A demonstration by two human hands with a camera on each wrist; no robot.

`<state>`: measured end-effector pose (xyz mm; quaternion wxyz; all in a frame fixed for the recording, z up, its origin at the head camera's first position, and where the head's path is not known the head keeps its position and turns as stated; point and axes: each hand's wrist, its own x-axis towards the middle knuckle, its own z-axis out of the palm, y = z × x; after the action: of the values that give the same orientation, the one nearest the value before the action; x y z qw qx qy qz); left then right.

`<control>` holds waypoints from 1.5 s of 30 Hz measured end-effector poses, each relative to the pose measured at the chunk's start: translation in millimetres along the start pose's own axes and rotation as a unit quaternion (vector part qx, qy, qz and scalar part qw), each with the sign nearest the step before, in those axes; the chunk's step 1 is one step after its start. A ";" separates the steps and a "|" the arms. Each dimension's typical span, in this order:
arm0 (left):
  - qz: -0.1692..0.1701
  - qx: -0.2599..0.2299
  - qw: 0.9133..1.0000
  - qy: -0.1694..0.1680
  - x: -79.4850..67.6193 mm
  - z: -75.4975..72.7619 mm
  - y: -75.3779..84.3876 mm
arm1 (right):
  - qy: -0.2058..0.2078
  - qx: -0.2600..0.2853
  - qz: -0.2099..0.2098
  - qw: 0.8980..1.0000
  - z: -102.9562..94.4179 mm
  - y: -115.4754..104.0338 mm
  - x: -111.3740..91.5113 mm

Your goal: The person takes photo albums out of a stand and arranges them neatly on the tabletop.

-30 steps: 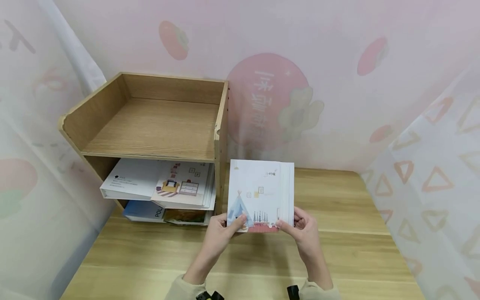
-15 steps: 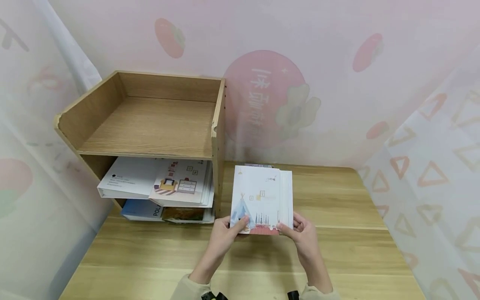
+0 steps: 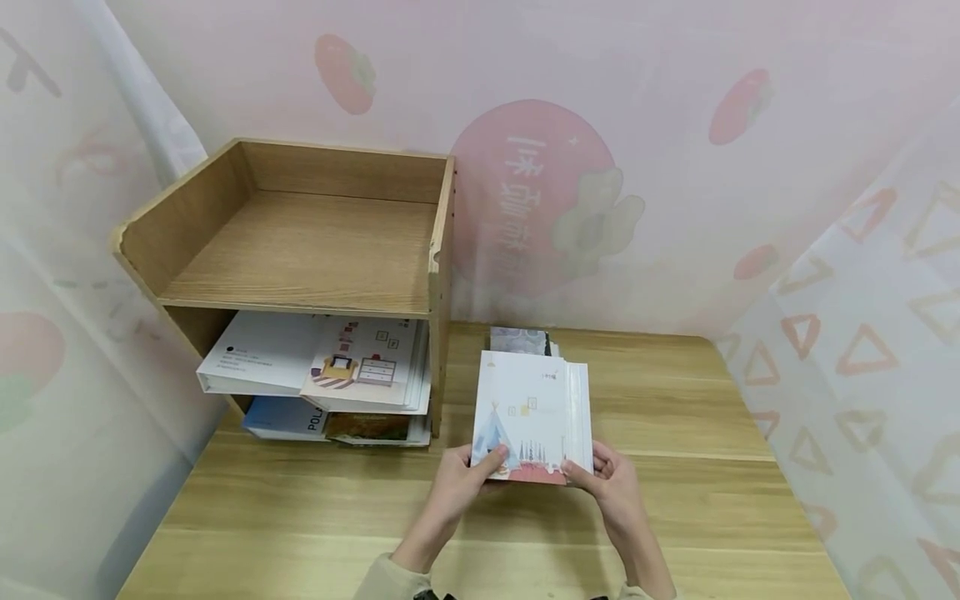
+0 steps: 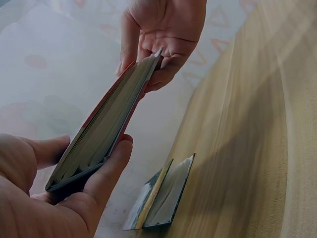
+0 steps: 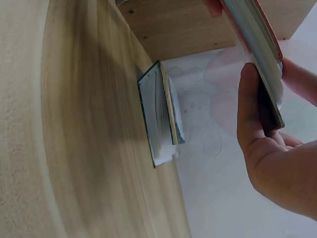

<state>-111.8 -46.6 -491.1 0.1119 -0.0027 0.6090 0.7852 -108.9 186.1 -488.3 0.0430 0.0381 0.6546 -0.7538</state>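
Observation:
Both hands hold a white picture book [image 3: 525, 417] with a blue tent drawn on its cover, raised above the wooden table. My left hand [image 3: 461, 483] pinches its near left corner, thumb on the cover. At the near right corner my right hand [image 3: 613, 483] grips it the same way, fingers beneath. The left wrist view gives the page edges of the held book [image 4: 106, 119] between thumb and fingers. Behind it on the table lies a small stack of books [image 5: 157, 119], mostly covered by the held book in the head view.
To the left stands a wooden shelf unit [image 3: 315, 250]. Its middle level holds white picture books [image 3: 360, 367]; below them lie a blue book [image 3: 285, 417] and a brown-covered book [image 3: 367, 427]. A patterned curtain [image 3: 675, 192] hangs behind the table [image 3: 697, 500].
Both hands have drawn the held book nearer to me and slightly right. The stack of books behind it has come into view. The grip looks the same.

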 end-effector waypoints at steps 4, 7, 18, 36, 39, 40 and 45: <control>0.001 0.008 1.000 -0.008 -1.1 4.5 -2.4 | 0.001 0.000 0.001 1.000 -7.0 1.9 -2.4; -0.004 -0.001 1.000 -0.021 -1.6 7.8 -4.4 | 0.000 0.001 0.005 1.000 -13.2 3.0 -3.4; 0.022 0.115 0.993 0.010 -2.8 13.7 -15.7 | 0.000 -0.009 0.025 1.000 -27.3 9.4 -10.7; -0.002 0.151 0.988 0.020 1.5 21.7 -25.5 | -0.016 -0.036 0.061 0.997 -46.8 11.3 -11.0; -0.003 0.161 0.987 0.017 3.4 21.0 -26.3 | -0.032 -0.033 0.073 0.996 -50.4 11.0 -8.6; -0.004 0.166 0.986 0.015 3.9 20.9 -26.8 | -0.038 -0.032 0.078 0.996 -51.7 10.8 -8.0; 0.001 0.176 0.984 0.009 6.2 25.1 -29.5 | -0.074 -0.030 0.102 0.992 -61.0 6.1 -5.9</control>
<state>-109.3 -14.6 -513.7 0.1047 0.0105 0.7385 0.6660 -102.2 245.8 -502.2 0.1689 0.0474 0.6647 -0.7262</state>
